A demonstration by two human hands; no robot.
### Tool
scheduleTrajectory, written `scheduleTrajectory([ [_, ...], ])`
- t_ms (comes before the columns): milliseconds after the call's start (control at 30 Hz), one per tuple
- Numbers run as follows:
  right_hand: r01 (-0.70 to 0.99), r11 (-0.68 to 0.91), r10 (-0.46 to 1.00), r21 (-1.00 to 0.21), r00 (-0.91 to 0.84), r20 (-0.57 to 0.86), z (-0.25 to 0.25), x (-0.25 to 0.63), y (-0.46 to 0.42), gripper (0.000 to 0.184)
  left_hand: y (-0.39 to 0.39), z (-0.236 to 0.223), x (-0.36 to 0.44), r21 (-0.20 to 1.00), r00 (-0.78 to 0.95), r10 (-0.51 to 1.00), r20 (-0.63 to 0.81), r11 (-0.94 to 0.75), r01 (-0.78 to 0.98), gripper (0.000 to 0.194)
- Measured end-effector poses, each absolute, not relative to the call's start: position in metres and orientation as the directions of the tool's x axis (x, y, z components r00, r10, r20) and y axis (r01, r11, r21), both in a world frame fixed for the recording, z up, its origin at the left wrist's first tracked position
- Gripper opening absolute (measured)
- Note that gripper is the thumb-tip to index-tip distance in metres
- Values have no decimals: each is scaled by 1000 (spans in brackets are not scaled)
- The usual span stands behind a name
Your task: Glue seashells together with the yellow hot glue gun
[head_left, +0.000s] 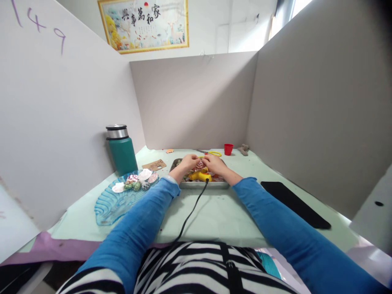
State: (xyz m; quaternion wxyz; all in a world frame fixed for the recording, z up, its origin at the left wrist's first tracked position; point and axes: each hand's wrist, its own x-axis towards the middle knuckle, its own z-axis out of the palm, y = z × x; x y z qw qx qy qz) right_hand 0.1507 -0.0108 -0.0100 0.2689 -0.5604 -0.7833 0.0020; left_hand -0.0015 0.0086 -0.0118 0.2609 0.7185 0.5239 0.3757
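Observation:
Over a metal tray [204, 185], my left hand [189, 162] and my right hand [215, 164] meet with their fingertips close together. Both are closed in a pinch, and whatever is between the fingers is too small or hidden to make out. Directly below the fingertips is a red-and-white patterned seashell [200, 165]; whether the fingers touch it I cannot tell. A yellow glue gun [199, 176] lies in the tray in front of my hands, its black cord [196, 205] running toward me. Other small pieces in the tray are partly covered by my hands.
To the left, a blue shell-shaped glass plate [112, 206] bears several seashells [144, 175], beside a green bottle [122, 155]. Behind the tray are a brown card [154, 165], yellow-handled scissors [215, 154] and a red cup [228, 149]. A black flat pad [294, 204] lies right. Partitions surround the table.

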Motion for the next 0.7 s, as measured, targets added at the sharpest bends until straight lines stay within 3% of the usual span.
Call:
scheduleTrajectory([
  [700, 895, 364, 870, -258, -228, 436, -10, 150, -12, 29, 0, -7, 3, 829, 125, 974, 189, -227, 511, 15],
])
